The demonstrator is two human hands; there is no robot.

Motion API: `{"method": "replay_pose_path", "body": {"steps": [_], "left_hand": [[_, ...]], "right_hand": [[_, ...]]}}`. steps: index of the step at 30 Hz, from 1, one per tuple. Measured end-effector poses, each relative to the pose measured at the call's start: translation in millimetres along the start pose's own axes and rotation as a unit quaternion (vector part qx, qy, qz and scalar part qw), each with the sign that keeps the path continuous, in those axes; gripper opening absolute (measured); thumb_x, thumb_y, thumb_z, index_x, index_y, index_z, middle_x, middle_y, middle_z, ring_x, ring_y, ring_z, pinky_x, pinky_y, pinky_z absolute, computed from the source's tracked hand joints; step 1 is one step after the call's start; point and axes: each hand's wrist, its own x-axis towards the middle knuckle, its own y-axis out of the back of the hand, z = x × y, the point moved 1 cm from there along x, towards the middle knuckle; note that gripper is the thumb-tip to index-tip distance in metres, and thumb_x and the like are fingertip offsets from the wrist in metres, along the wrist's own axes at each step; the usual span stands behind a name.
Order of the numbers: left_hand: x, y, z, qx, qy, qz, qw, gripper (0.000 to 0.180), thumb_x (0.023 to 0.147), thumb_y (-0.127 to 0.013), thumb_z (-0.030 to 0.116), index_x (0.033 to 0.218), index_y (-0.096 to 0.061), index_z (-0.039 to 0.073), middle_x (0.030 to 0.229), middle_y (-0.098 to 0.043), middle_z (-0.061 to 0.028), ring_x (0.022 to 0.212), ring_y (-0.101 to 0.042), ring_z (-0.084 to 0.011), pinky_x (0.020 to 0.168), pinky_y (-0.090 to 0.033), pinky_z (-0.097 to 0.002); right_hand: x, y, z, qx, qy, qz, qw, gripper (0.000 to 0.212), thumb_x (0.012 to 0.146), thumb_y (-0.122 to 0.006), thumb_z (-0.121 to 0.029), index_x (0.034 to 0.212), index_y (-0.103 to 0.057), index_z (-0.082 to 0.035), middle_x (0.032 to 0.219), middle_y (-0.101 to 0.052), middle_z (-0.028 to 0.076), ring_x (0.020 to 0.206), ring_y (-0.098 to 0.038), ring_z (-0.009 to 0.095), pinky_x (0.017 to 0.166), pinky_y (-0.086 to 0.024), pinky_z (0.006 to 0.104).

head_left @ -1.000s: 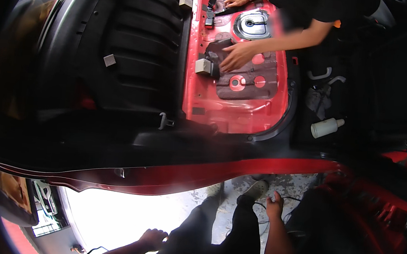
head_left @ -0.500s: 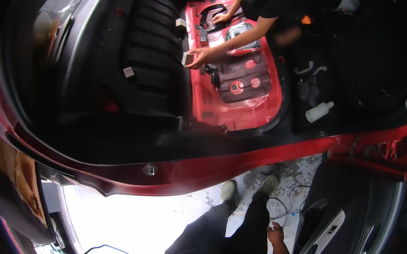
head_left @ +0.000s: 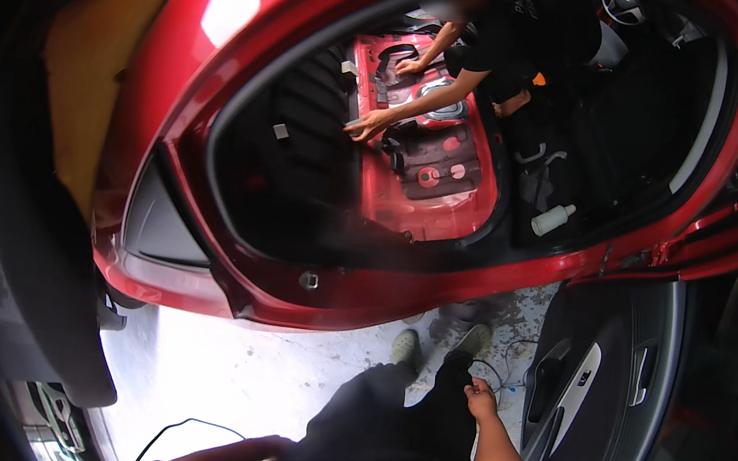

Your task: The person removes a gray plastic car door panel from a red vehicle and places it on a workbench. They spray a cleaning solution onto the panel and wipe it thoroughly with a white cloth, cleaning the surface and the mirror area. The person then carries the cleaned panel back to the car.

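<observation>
My right hand [head_left: 482, 400] hangs beside my right leg with its fingers curled, and nothing shows in them. The open car door [head_left: 603, 386] with its black inner panel is nearest to it. My left hand [head_left: 268, 448] lies low against my dark clothing; its fingers are hidden. In front of me is the red car body [head_left: 326, 302] with its door opening. Inside, a co-worker's hand [head_left: 368, 126] rests at the edge of the black ribbed panel [head_left: 306, 100], holding a small pale block. Their other hand [head_left: 409, 67] is on the bare red floor pan [head_left: 374, 178].
A pale block [head_left: 282, 131] lies on the black panel, another block [head_left: 349, 68] at its edge. A white bottle [head_left: 552, 220] lies in the dark footwell. Black cables [head_left: 507, 368] run over the floor by my shoes. A raised trim panel [head_left: 89, 97] stands at far left.
My view has drawn back and turned, so more of the red outer body shows. My right arm reaches further up the picture. The co-worker's near hand has turned slightly at the panel edge.
</observation>
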Motion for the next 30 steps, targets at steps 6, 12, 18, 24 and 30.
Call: {"method": "replay_pose_path", "body": {"steps": [6, 12, 18, 24, 30], "left_hand": [[-7.9, -21.3, 14.8, -0.03, -0.017, 0.032, 0.999, 0.048, 0.09, -0.064, 0.047, 0.133, -0.066, 0.025, 0.125, -0.07, -0.0115, 0.123, -0.062, -0.0346, 0.1, -0.051, -0.049], [-11.9, -47.5, 51.2, -0.074, -0.023, 0.077, 0.994, 0.049, 0.089, -0.064, 0.048, 0.133, -0.066, 0.025, 0.125, -0.07, -0.0115, 0.123, -0.062, -0.0347, 0.1, -0.051, -0.0489], [-13.9, -93.4, 88.4, -0.135, -0.011, 0.122, 0.983, 0.05, 0.089, -0.065, 0.048, 0.133, -0.066, 0.025, 0.125, -0.07, -0.0115, 0.123, -0.062, -0.0347, 0.1, -0.051, -0.0488], [-23.2, -150.5, 119.2, -0.19, 0.013, 0.143, 0.971, 0.05, 0.089, -0.065, 0.048, 0.133, -0.066, 0.024, 0.124, -0.07, -0.0115, 0.123, -0.062, -0.0347, 0.1, -0.051, -0.0486], [-23.2, -181.9, 129.9, -0.223, 0.029, 0.168, 0.96, 0.051, 0.089, -0.065, 0.048, 0.133, -0.066, 0.024, 0.124, -0.07, -0.0115, 0.123, -0.062, -0.0347, 0.1, -0.051, -0.0485]], "right_hand": [[20.1, 55.3, 21.1, -0.011, 0.018, 0.025, 0.999, 0.047, 0.094, -0.073, -0.028, 0.136, -0.063, -0.008, 0.106, -0.073, 0.011, 0.092, -0.069, 0.024, 0.081, -0.054, 0.0379], [38.2, 115.6, 5.2, -0.045, 0.029, 0.005, 0.999, 0.052, 0.093, -0.073, -0.03, 0.139, -0.062, -0.009, 0.12, -0.073, 0.018, 0.112, -0.069, 0.03, 0.095, -0.053, 0.0392], [83.1, 155.5, -34.5, -0.259, 0.12, -0.044, 0.957, 0.057, 0.095, -0.069, -0.042, 0.142, -0.06, -0.011, 0.126, -0.071, 0.016, 0.119, -0.067, 0.029, 0.102, -0.051, 0.0375], [122.9, 184.1, -103.4, -0.26, 0.16, -0.085, 0.949, 0.062, 0.096, -0.067, -0.045, 0.146, -0.055, -0.012, 0.131, -0.069, 0.016, 0.124, -0.065, 0.031, 0.105, -0.049, 0.0388], [113.6, 195.5, -170.4, -0.277, 0.223, -0.062, 0.933, 0.058, 0.096, -0.068, -0.042, 0.145, -0.057, -0.013, 0.134, -0.067, 0.017, 0.127, -0.063, 0.032, 0.106, -0.049, 0.0402]]}}
